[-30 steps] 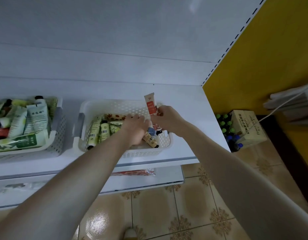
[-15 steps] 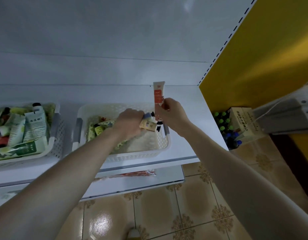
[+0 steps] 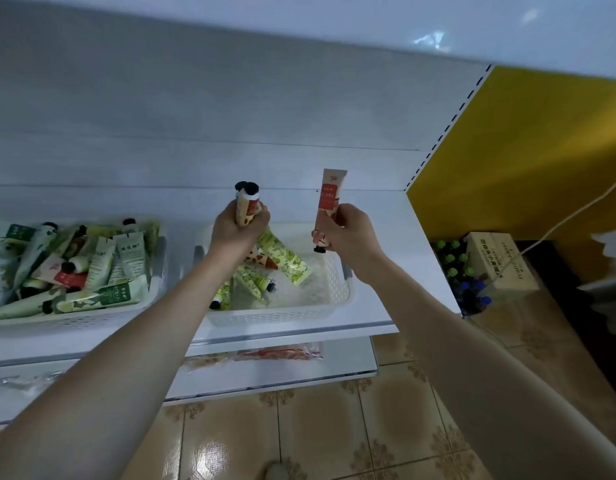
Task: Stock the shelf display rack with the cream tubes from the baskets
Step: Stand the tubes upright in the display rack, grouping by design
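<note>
Our left grip (image 3: pixel 235 228) curls round a cluster of tubes (image 3: pixel 248 204), caps up; our right grip (image 3: pixel 349 232) holds an orange tube (image 3: pixel 329 197), cap down. The white basket (image 3: pixel 282 315) sits below both grips.

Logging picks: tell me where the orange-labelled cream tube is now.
Head view, right of centre: the orange-labelled cream tube is held upright, cap down, in the right hand above the right basket.

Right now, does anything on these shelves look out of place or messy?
Nothing looks spilled or damaged. The tubes in the left basket are heaped crisscross, some jutting above its rim, and a clear-wrapped packet lies loose on the lower shelf.
</note>
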`<action>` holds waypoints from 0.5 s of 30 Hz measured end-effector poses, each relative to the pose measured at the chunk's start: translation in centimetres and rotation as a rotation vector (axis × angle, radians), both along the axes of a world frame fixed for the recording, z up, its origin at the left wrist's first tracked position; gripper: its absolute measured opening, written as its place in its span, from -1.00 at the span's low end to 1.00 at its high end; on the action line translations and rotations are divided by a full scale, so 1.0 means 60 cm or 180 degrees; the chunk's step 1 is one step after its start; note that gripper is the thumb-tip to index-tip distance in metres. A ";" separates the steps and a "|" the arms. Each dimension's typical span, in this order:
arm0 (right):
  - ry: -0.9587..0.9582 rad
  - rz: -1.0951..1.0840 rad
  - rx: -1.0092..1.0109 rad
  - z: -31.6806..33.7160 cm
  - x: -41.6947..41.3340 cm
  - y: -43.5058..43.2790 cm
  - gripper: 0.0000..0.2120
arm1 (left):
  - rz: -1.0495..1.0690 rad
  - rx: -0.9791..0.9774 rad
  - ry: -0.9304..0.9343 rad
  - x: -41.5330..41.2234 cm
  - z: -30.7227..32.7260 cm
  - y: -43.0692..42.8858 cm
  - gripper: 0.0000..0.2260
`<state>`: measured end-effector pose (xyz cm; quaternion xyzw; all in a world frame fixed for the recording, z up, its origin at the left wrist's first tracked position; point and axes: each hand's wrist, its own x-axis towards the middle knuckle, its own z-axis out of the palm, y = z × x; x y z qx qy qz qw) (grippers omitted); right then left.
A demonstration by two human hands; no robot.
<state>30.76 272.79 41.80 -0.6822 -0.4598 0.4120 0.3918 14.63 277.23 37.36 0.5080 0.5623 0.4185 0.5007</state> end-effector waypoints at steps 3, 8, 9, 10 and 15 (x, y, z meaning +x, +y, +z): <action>-0.0040 0.0028 -0.0035 0.008 -0.013 -0.009 -0.75 | 0.0397 -0.0126 -0.0445 -0.007 0.017 -0.003 -0.87; 0.0023 0.0148 -0.0129 0.028 -0.028 -0.030 -0.83 | 0.0604 -0.0362 -0.0852 -0.026 0.047 -0.027 -0.88; 0.0106 0.0230 -0.0159 0.036 -0.032 -0.038 -0.86 | 0.0570 -0.0384 -0.0885 -0.031 0.055 -0.036 -0.89; 0.0219 0.0313 -0.0178 0.046 -0.036 -0.049 -0.88 | 0.0537 -0.0396 -0.0895 -0.036 0.065 -0.049 -0.89; 0.0925 0.0669 -0.0380 0.117 -0.067 -0.127 -0.88 | 0.0314 -0.0260 -0.0743 -0.069 0.145 -0.144 -0.85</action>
